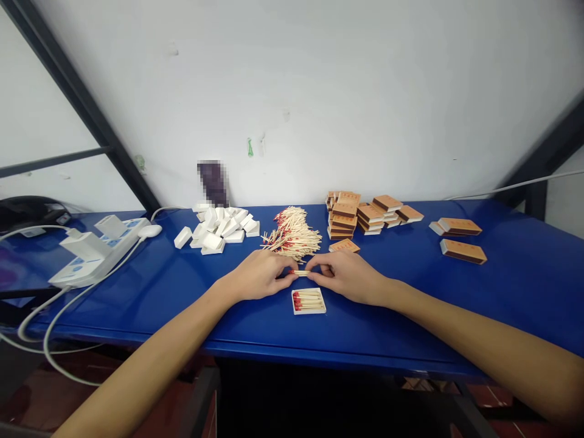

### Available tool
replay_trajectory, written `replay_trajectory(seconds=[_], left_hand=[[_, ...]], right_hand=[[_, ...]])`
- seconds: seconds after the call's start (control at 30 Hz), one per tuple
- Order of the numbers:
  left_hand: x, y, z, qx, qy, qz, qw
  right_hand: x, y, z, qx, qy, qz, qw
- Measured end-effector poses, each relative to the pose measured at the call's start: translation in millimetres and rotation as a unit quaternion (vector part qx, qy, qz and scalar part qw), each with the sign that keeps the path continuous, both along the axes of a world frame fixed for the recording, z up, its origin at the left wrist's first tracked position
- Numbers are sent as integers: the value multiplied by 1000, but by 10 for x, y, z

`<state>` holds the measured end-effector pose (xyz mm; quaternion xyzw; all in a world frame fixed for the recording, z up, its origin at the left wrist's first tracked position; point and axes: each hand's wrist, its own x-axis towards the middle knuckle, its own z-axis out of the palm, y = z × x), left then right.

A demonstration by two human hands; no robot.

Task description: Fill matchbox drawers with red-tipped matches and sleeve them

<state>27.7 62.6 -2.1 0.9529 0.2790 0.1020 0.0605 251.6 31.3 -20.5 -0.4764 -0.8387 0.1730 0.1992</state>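
Note:
My left hand (262,275) and my right hand (347,275) face each other over the blue table. Between their fingertips, a few matches (301,274) lie level, pinched at the red-headed end by the left and at the other end by the right. Just below them on the table sits a white matchbox tray (309,312), holding several red-headed matches side by side. A large loose pile of matches (294,234) lies right behind my hands. One orange matchbox cover (344,245) rests flat beyond my right fingers.
White empty matchbox trays (219,228) are heaped at the back left. Orange matchboxes (344,213) stand stacked at the back right, with two more matchboxes (463,250) farther right. A power strip (98,252) with plugs and white cables occupies the left side. A wall (319,91) rises behind.

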Motion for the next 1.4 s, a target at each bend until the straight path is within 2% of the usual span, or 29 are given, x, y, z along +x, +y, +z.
replay_trajectory(seconds=[0.53,0.8,0.93,1.1,1.23,1.4], left_hand=[[12,-4,-17,11,-2,-10,1000],[37,-19,-14,9,-12,0,1000],[30,-30,-10,32,-45,-4,998],[23,-76,-14,43,-102,-52,992],[14,-121,3,30,-116,-88,989],[-13,-102,28,34,-118,-75,990]], right_hand=[[-6,-3,-44,40,-37,10,998],[-16,-14,-33,40,-13,12,999],[-7,-34,-5,42,28,7,999],[-17,-134,57,-16,102,12,995],[-26,-238,109,-57,110,17,992],[-41,-354,145,-58,80,27,995]])
